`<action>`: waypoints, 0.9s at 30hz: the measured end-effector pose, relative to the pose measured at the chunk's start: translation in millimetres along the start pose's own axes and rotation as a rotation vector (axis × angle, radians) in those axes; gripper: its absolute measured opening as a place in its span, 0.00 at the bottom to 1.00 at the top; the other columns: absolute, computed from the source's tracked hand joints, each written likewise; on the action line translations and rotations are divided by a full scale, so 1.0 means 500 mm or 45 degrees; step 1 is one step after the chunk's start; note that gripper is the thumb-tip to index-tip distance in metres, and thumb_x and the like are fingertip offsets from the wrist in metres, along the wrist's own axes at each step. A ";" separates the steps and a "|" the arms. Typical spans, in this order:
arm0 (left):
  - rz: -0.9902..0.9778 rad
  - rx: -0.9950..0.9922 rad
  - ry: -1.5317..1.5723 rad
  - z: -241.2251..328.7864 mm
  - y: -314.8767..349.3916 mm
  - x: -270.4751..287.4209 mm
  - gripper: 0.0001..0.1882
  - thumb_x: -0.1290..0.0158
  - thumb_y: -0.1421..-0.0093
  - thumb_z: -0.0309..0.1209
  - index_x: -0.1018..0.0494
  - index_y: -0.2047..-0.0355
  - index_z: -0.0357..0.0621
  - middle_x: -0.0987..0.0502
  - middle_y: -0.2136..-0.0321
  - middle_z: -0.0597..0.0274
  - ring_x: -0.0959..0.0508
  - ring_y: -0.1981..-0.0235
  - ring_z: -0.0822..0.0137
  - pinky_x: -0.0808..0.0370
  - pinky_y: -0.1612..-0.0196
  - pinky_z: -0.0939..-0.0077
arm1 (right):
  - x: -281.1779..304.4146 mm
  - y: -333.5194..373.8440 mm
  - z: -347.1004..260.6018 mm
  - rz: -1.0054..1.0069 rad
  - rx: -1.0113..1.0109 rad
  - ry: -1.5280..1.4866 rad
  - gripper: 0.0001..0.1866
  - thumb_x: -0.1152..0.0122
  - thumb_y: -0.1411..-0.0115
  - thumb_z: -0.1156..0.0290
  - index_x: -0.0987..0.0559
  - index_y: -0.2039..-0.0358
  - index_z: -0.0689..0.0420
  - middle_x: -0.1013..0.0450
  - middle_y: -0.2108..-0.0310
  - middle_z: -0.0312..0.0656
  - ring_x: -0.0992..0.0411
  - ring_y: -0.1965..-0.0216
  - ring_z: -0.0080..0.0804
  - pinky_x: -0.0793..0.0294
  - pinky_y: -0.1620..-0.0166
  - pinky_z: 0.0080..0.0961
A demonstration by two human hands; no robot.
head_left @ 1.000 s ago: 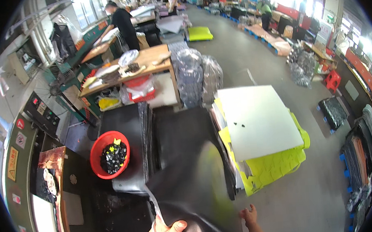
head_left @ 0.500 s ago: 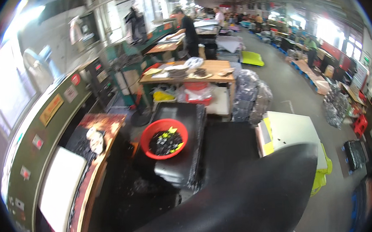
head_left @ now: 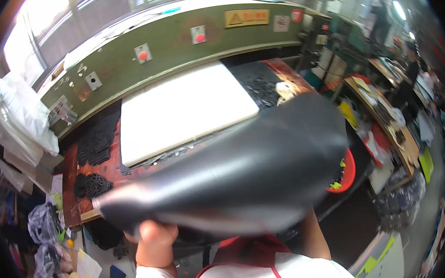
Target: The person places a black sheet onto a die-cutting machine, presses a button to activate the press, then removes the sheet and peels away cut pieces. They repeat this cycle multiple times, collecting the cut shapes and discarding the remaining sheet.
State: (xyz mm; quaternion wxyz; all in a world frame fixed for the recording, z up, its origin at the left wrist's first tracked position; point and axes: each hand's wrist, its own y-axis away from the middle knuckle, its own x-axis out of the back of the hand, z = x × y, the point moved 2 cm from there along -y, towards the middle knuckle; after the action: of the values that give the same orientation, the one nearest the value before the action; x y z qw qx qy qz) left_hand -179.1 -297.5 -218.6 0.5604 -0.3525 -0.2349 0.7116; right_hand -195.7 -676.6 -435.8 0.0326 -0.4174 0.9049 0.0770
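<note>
A large, glossy black flexible sheet (head_left: 234,164) is held up before me, bowed and slanting up to the right, slightly smeared by motion. At its lower left edge my left hand (head_left: 157,232) is closed on it. My right forearm (head_left: 314,238) reaches up beneath the sheet's right part, which hides that hand and its fingers. Behind the sheet lies a thick white board (head_left: 184,110) on the reddish worktable (head_left: 71,188) of a green machine (head_left: 175,47). The sheet covers the board's near right side in my view.
Black cut pieces (head_left: 99,142) lie left of the board, more black scraps (head_left: 260,84) and a pale glove-like bundle (head_left: 284,90) to its right. A red basin (head_left: 350,174) with black and yellow scraps is partly hidden. A wooden table (head_left: 386,117) stands farther right.
My view has swung left from the aisle to the green machine. The black sheet has come round with me and now spans the space before the white board.
</note>
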 end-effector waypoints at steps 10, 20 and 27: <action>-0.228 0.411 -2.048 -0.431 -0.106 0.246 0.19 0.45 0.39 0.42 0.24 0.57 0.38 0.22 0.70 0.47 0.22 0.66 0.49 0.26 0.62 0.60 | -0.234 -0.256 -0.081 -0.278 0.206 0.570 0.22 0.40 0.36 0.63 0.29 0.81 0.65 0.39 0.86 0.31 0.44 0.79 0.17 0.40 0.75 0.26; 0.321 1.011 -1.563 -0.415 -0.013 0.447 0.14 0.46 0.37 0.32 0.25 0.66 0.27 0.23 0.77 0.58 0.29 0.73 0.73 0.30 0.67 0.72 | -0.406 -0.351 -0.182 -0.426 0.238 0.473 0.12 0.40 0.37 0.71 0.21 0.74 0.65 0.28 0.80 0.31 0.35 0.77 0.15 0.35 0.71 0.19; 0.159 0.904 -1.097 -0.675 -0.316 0.422 0.27 0.51 0.32 0.36 0.39 0.39 0.31 0.32 0.42 0.43 0.32 0.40 0.57 0.40 0.37 0.70 | -0.681 -0.564 -0.168 -0.170 0.052 -0.337 0.16 0.34 0.40 0.68 0.24 0.53 0.59 0.26 0.61 0.38 0.27 0.59 0.25 0.28 0.54 0.22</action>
State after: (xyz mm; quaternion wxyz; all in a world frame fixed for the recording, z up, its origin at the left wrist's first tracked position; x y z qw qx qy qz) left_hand 153.0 -73.4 -369.8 0.4550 0.1672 -0.1674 0.8585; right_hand 240.2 -615.3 -342.5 0.1653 -0.4620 0.8643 0.1105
